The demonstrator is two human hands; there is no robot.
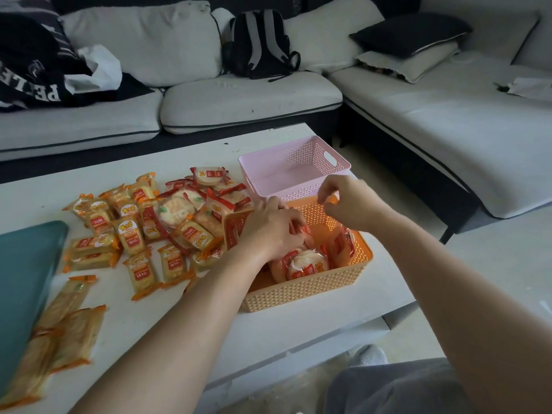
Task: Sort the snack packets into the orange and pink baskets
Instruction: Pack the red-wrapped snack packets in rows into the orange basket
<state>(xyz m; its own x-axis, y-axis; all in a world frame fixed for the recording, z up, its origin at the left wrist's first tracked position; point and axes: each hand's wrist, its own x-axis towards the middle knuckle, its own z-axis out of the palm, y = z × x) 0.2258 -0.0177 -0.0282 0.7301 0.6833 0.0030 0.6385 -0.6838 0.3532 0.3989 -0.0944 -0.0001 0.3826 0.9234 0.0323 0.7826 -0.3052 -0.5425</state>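
While the left hand [274,231] is gripping a packet [305,234] inside the orange basket [298,291] on the right of the white table [119,174], the pink basket [286,174] is standing just beyond it. Loose snack packets [149,228] are lying heaped to the left. A pale sofa [251,97] is carrying a backpack [260,43] at the far side. The right hand [349,201] is curling over the orange basket's far rim, and I cannot tell whether it is pinching anything.
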